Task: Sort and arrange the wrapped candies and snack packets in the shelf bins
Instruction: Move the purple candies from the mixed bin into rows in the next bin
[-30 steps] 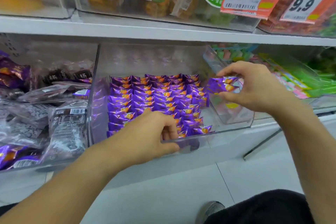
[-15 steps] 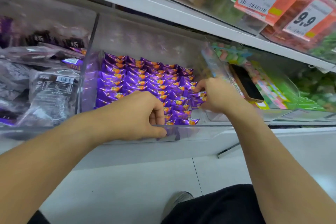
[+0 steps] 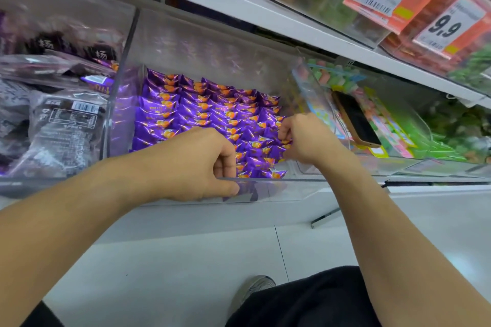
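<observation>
Clear bin (image 3: 265, 191) on shelf, purple candies (image 3: 207, 111) packed in rows inside. Left hand (image 3: 196, 164) grips bin's front rim: thumb outside the wall, fingers curled over inside. Right hand (image 3: 305, 138) at bin's right side, fingers curled, pinching candies at the rows' right edge. Phone (image 3: 356, 119) lies in next bin right. Dark packets (image 3: 63, 119) in bin to left.

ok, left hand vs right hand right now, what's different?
The left hand grips the clear bin's front rim, thumb outside the wall; the right hand is inside the bin, by its right wall. The left hand holds no candy; the right hand pinches purple candies at the right end of the rows. Both are curled, knuckles up, over the same bin.
</observation>
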